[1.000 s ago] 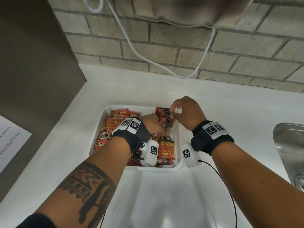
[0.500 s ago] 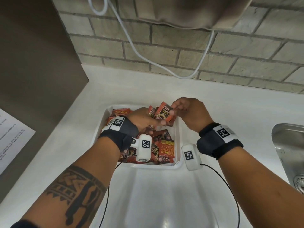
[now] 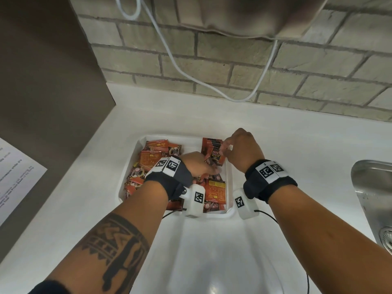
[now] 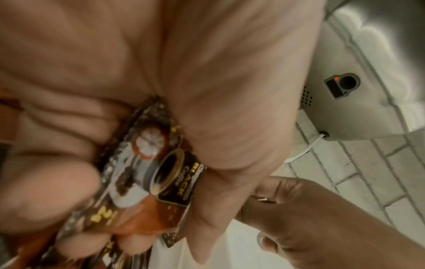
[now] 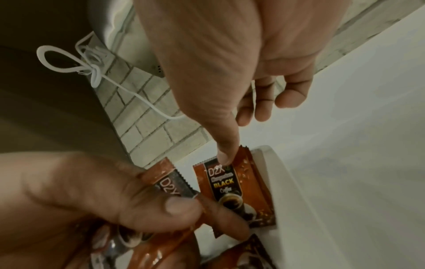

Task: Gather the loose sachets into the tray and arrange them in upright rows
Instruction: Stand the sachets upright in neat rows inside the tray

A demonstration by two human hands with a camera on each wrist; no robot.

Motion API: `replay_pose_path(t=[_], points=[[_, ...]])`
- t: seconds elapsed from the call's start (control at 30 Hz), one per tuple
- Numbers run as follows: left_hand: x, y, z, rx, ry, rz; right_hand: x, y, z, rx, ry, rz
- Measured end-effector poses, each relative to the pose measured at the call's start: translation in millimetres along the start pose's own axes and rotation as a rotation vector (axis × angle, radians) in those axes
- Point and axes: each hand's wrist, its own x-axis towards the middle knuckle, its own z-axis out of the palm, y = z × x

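Sachets [image 3: 214, 152] stand against tray [image 3: 135, 149] far-right wall.

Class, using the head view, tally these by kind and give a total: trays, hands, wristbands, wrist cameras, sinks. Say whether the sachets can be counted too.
Tray: 1
Hands: 2 (left hand, right hand)
Wristbands: 2
Wrist cameras: 2
Sink: 1
Sachets: too overlapped and hidden to count
Total: 8, sachets excluded
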Motion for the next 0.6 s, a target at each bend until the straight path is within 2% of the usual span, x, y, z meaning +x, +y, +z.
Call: replay_pose_path(t=[0.4,0.6], points=[[12,10,2,0.104,-0.013,-0.007,3,-5,-4,-0.026,-0.028,-0.011],[12,13,1,0.155,0.022,-0.02,3,-5,-4,-0.02,-0.041,-0.025]])
